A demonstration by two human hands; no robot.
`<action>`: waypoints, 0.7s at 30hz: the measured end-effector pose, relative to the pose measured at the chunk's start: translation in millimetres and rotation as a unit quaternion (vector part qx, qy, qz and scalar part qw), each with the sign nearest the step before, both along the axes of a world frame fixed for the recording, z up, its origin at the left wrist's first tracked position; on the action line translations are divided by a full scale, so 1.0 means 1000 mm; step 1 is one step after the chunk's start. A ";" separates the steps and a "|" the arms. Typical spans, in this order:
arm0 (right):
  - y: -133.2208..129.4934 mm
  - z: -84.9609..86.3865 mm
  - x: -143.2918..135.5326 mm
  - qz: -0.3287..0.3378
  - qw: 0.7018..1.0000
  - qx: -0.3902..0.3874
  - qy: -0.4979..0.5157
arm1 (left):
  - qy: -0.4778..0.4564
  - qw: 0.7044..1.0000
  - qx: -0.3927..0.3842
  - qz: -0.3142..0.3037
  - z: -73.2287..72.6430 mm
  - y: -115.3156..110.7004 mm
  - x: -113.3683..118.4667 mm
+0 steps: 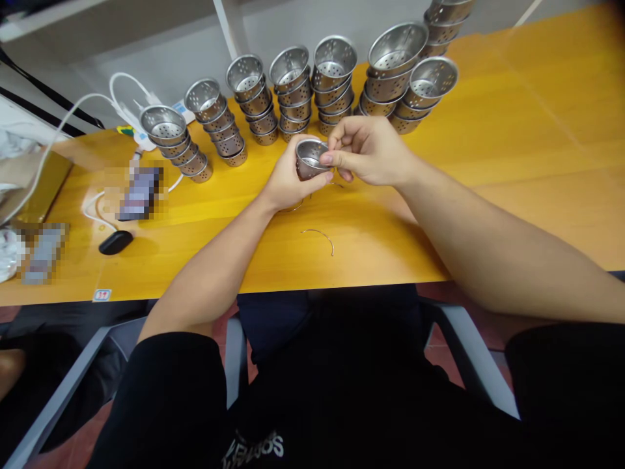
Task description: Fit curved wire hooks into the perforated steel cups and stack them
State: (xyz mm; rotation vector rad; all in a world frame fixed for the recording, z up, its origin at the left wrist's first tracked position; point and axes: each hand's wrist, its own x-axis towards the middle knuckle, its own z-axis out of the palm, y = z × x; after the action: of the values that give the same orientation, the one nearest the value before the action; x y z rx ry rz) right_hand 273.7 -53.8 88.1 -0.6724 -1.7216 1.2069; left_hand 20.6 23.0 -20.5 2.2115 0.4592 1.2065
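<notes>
My left hand (286,179) is wrapped round a small perforated metal cup (308,168), its open top tilted up. At the cup's right rim, my right hand (364,151) has thumb and fingers pinched together; what is between them, if anything, is too small to make out. A thin curved wire (319,233) lies on the yellow table (381,251) nearer the front edge. More thin wire shows partly on the table below my hands, mostly hidden by them.
Several stacks of perforated metal cups (293,98) stand along the back. At the left are a black oval object (116,242), white cables (88,98) and two blurred items. A person's knee (10,368) shows at lower left, beside grey chair arms (73,384).
</notes>
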 end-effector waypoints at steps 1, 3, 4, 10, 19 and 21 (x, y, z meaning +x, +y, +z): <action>0.000 0.000 0.000 0.001 1.000 -0.005 -0.002 | 0.006 1.000 0.000 0.003 0.000 0.001 0.000; 0.000 0.000 0.000 0.003 1.000 -0.014 -0.003 | 0.018 1.000 -0.001 0.010 -0.001 0.002 -0.001; -0.001 0.000 0.000 0.004 1.000 -0.019 -0.002 | 0.022 1.000 -0.001 0.012 0.000 0.002 -0.001; -0.003 0.002 0.001 0.006 1.000 -0.029 0.000 | 0.019 1.000 -0.002 0.007 0.003 0.001 -0.002; -0.005 0.004 0.002 0.000 1.000 -0.027 0.000 | 0.008 1.000 0.022 0.006 0.001 0.004 -0.003; -0.005 0.003 0.001 -0.005 1.000 -0.020 -0.002 | 0.007 1.000 0.016 0.001 0.001 0.003 -0.002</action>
State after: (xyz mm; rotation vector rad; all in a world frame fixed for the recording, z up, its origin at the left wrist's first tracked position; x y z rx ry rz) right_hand 274.7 -59.1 91.5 -0.7089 -1.6993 1.2366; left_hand 18.3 26.2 -19.3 2.2494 0.4520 1.2076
